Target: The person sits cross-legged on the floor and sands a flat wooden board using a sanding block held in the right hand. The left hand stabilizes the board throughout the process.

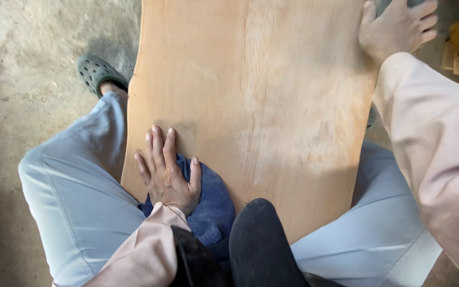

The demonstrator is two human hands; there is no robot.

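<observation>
Left hand [167, 172]: flat, fingers together and stretched, palm pressing a folded blue cloth [208, 204] onto the near end of a wide pale wooden board [251, 106]. The fingertips run past the cloth's edge and touch bare wood. Nothing is pinched; the cloth is held only by downward pressure.

Right hand [397, 29]: fingers spread, lying over the far right edge of the board, bracing it. Not closed around the edge as far as I can see.

The board rests across the person's lap, between the grey trouser legs [75, 202], and slopes away from both hands towards the concrete floor [33, 101]. No bench under it. A green clog [98, 74] sits just left of the board's edge.

Risks, as I judge them:
- Bare fingertips on raw wood ahead of the cloth could pick up a splinter.
- The cloth is only pressed, so it could bunch or slip out from under the palm.
- The board is steadied by knees and one open hand. A hard push from the left hand could make it slide or twist off the lap.
- The right side shows a paler, dusty patch, which may give poor grip.
</observation>
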